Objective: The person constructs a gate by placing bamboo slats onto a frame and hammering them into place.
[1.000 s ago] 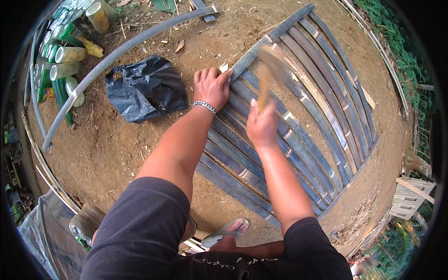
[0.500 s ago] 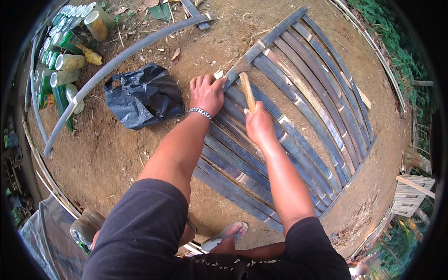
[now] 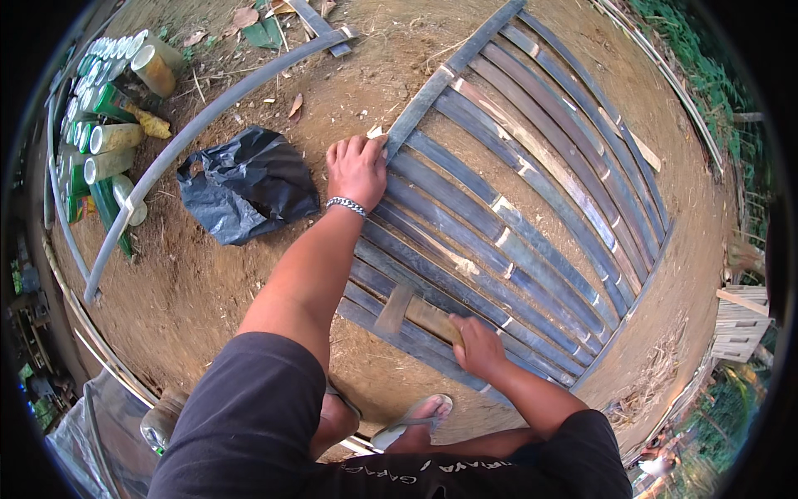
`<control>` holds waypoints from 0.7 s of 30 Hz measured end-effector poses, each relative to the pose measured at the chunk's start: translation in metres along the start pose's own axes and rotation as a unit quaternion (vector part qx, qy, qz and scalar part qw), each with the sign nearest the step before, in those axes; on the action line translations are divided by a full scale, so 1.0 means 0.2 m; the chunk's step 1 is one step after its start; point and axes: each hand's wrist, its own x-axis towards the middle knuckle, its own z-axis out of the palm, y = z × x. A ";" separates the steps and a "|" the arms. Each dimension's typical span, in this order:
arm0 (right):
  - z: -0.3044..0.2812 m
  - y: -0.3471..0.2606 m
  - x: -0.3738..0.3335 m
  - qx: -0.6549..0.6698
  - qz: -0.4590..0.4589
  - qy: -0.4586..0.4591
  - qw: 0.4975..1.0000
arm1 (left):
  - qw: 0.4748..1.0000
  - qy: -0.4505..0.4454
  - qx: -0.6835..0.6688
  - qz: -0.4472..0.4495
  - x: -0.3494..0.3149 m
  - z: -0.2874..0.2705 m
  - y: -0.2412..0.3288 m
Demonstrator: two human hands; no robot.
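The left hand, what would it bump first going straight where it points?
Probably the little pale chip just past the left hand, though depth is hard to tell.

1 head-worn view (fisheye) looks down on the hands (image 3: pixel 357 170) from close above.

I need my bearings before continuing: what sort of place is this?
Probably an outdoor yard: bare brown soil underfoot, leafy green plants at upper right, and clustered green and clear containers at upper left.
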 end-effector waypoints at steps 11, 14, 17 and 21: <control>-0.42 0.27 0.69 -0.127 0.026 0.299 0.945 | 0.996 -0.041 0.080 -0.003 0.00 -0.03 0.06; -0.61 0.43 0.97 -0.199 0.102 0.378 0.898 | 0.996 -0.006 0.082 0.018 0.00 -0.01 0.04; -0.63 0.50 1.04 -0.180 0.140 0.324 0.918 | 0.995 -0.006 0.095 0.021 -0.01 0.00 0.03; -0.64 0.53 1.06 -0.113 0.136 0.358 0.917 | 0.993 -0.035 0.107 0.022 0.00 0.00 0.04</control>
